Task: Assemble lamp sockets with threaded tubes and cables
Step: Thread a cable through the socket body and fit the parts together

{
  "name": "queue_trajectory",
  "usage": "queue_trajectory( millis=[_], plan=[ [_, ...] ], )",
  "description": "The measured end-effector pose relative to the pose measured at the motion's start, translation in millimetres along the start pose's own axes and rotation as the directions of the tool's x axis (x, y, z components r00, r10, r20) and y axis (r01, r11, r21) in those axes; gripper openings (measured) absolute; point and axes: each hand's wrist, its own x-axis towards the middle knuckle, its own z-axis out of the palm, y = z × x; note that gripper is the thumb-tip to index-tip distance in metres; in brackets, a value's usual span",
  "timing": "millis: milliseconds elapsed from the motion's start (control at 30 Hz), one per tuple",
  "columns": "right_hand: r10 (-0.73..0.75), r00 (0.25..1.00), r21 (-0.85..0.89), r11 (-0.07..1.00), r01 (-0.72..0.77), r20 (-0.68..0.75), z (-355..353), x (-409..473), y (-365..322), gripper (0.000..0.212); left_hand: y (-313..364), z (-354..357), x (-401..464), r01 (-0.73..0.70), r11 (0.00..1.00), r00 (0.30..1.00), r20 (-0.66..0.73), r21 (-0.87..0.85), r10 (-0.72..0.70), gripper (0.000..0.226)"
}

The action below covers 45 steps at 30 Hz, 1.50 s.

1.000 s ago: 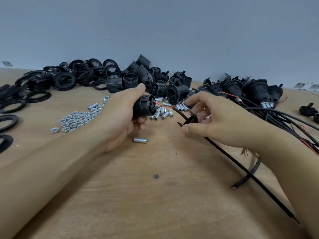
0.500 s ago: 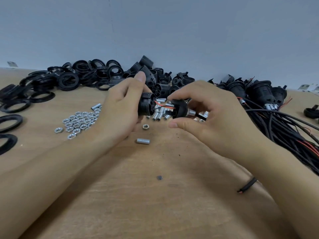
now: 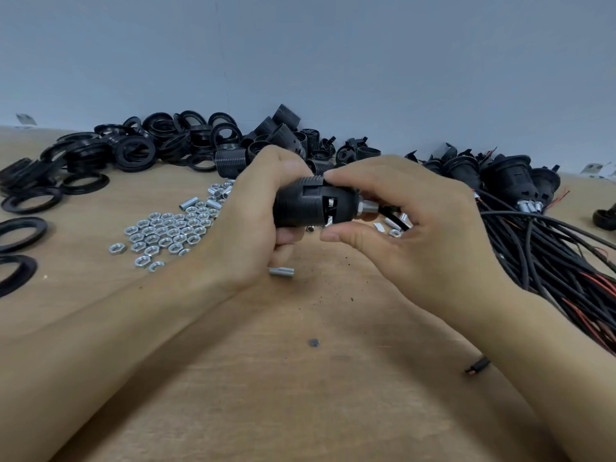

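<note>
broadly, a wooden table [image 3: 300, 395] fills the view, backed by a plain grey wall [image 3: 333, 61]. along the far left edge lies a heap of black rings [image 3: 133, 151], and behind the hands a pile of black socket shells [image 3: 286, 135]. to the right sits a bundle of black cables [image 3: 550, 261] with finished sockets [image 3: 510, 178] at its far end — red wires show among them.

both hands meet above the middle of the table. the left hand [image 3: 246, 228] wraps its fingers round the ribbed body of a black lamp socket [image 3: 310, 205], held level off the table. the right hand [image 3: 410, 221] pinches the socket's cap end between thumb and forefinger, so the two hands sit close together on the one piece. a short metal threaded tube [image 3: 368, 206] sticks out of the cap, with a black cable [image 3: 395, 218] running out of it under the right palm.

left of the hands lies a cluster of silver nuts [image 3: 166, 231], with a few loose tubes [image 3: 213, 195] beyond — and one single tube [image 3: 281, 271] just below the left hand.
</note>
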Motion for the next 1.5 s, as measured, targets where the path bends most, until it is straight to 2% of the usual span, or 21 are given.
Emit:
queue_trajectory(
  millis=[67,133,233,333,400,467,567,700,800,900,1000,1167,1433,1500],
  plan=[
    [0.01,1.0,0.007,1.0,-0.01,-0.025,-1,0,1,0.041,2,-3,-1,0.01,0.996,0.997,0.08,-0.089,-0.003,0.014],
    [0.074,0.997,0.056,0.996,-0.072,-0.029,-2,-1,0,0.046,1,-4,-3,-0.022,0.997,0.993,0.113,-0.078,0.031,0.013],
    [0.17,0.985,0.154,0.974,-0.165,-0.022,-2,-1,-3,0.044,0,-3,-4,-0.154,0.98,0.985,0.096,0.129,0.142,0.027],
    [0.162,0.987,0.15,0.976,-0.16,-0.001,1,-2,-4,0.039,-5,-3,-4,-0.291,0.885,0.954,0.041,0.365,0.297,0.03],
    [0.142,0.99,0.129,0.981,-0.142,0.016,3,-2,-4,0.045,-6,-2,-3,-0.325,0.831,0.932,0.005,0.452,0.362,0.029],
    [0.105,0.992,0.104,0.988,-0.111,0.066,4,-2,-3,0.05,-7,-1,-2,-0.331,0.82,0.92,-0.035,0.467,0.391,0.029],
    [0.152,0.978,0.114,0.979,-0.169,0.14,4,-4,0,0.053,-6,-1,-1,-0.28,0.878,0.942,-0.064,0.387,0.328,0.033],
    [0.216,0.964,0.195,0.95,-0.244,0.156,1,-4,2,0.038,-3,-5,-1,-0.175,0.93,0.978,-0.056,0.322,0.203,0.04],
    [0.22,0.965,0.231,0.941,-0.248,0.141,0,-3,-1,0.035,-5,-6,-1,-0.16,0.921,0.981,-0.048,0.354,0.189,0.03],
    [0.227,0.966,0.262,0.931,-0.253,0.125,4,-4,-2,0.038,-6,-6,0,-0.135,0.94,0.984,-0.072,0.313,0.165,0.027],
    [0.228,0.965,0.259,0.931,-0.255,0.132,6,-7,1,0.04,-6,-6,0,-0.115,0.943,0.988,-0.058,0.312,0.14,0.03],
    [0.253,0.954,0.364,0.883,-0.295,0.161,8,-11,2,0.037,-5,-3,-3,-0.135,0.944,0.986,-0.05,0.301,0.157,0.036],
    [0.256,0.953,0.325,0.898,-0.296,0.16,8,-12,1,0.036,-7,-1,-2,-0.064,0.976,0.996,-0.043,0.207,0.074,0.037],
    [0.247,0.951,0.272,0.917,-0.291,0.185,8,-10,3,0.036,-9,-2,0,-0.038,0.981,0.997,-0.052,0.192,0.049,0.037]
  ],
)
